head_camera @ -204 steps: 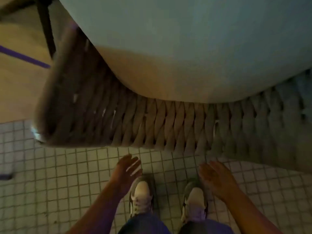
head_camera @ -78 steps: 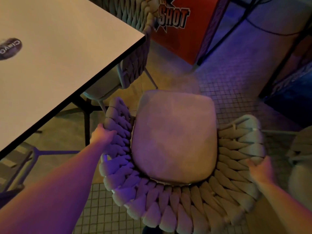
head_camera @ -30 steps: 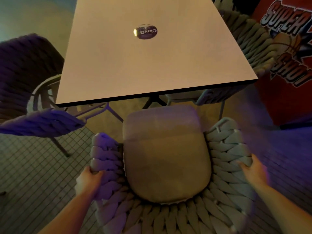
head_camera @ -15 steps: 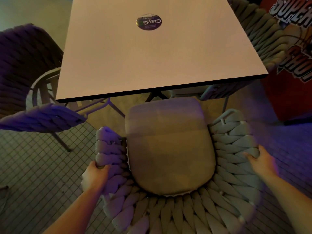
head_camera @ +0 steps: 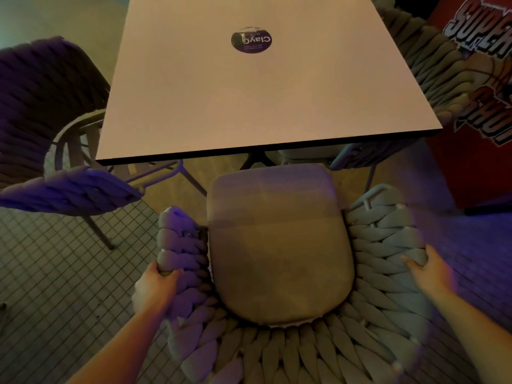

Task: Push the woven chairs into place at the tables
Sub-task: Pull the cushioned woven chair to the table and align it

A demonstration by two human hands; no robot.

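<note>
A woven chair (head_camera: 379, 245) with a padded seat cushion (head_camera: 277, 245) stands below me, facing the square table (head_camera: 249, 101). The cushion's front edge sits just short of the table's near edge. My left hand (head_camera: 155, 286) grips the chair's left woven armrest from outside. On the right armrest, my right hand (head_camera: 426, 273) holds the rim. Both forearms reach in from the bottom of the view.
A second woven chair (head_camera: 50, 126) stands at the table's left side and a third (head_camera: 426, 59) at its right. A round dark sticker (head_camera: 251, 40) lies on the tabletop. A red arcade cabinet (head_camera: 476, 92) is at the right. The floor is small square tiles.
The chair has slid forward toward the table in my two hands, and its cushion front now lies closer to the table edge. My grip on both armrests is unchanged.
</note>
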